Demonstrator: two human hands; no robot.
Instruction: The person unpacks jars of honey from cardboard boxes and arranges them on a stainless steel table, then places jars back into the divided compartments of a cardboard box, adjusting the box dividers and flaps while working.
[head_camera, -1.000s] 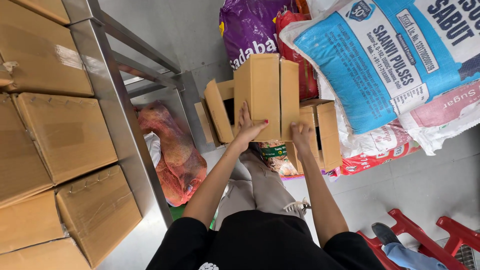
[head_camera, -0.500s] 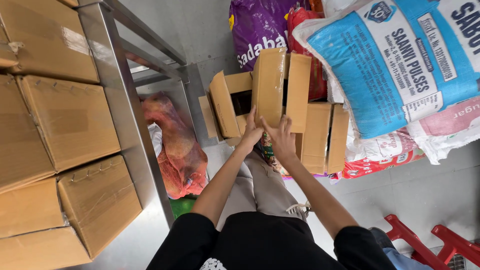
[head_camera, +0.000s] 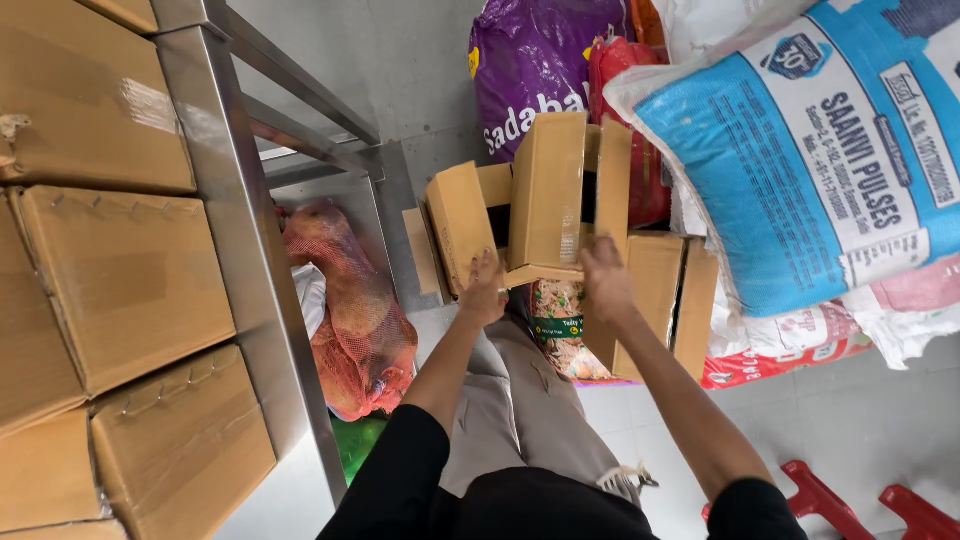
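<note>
Head view, looking down. Biggest item: blue-and-white woven sack (head_camera: 800, 170) top right, leaning over a pink-white sack (head_camera: 900, 310). Left side, stacked brown cartons (head_camera: 110, 270) on a steel rack (head_camera: 235, 230), stapled edges visible. Purple sack (head_camera: 535, 70) at top centre with a red bag (head_camera: 630, 120) just beside it. Orange mesh bag (head_camera: 350, 320) of produce sits under the rack, near the floor. Centre: open cardboard box (head_camera: 550, 200) with flaps standing up, on the floor against the sacks; another carton (head_camera: 660, 300) just right of it. Left hand (head_camera: 484, 290) fingers spread, pressing on the lower edge of the box's left flap. Right hand (head_camera: 604, 275) curled on the lower edge of the middle flap, touching it; full grip cannot be told. Printed snack packet (head_camera: 560, 330) lies below the box, between the forearms. Red plastic stool legs (head_camera: 850, 500) bottom right. Grey trousers and black sleeves in the lower frame.
</note>
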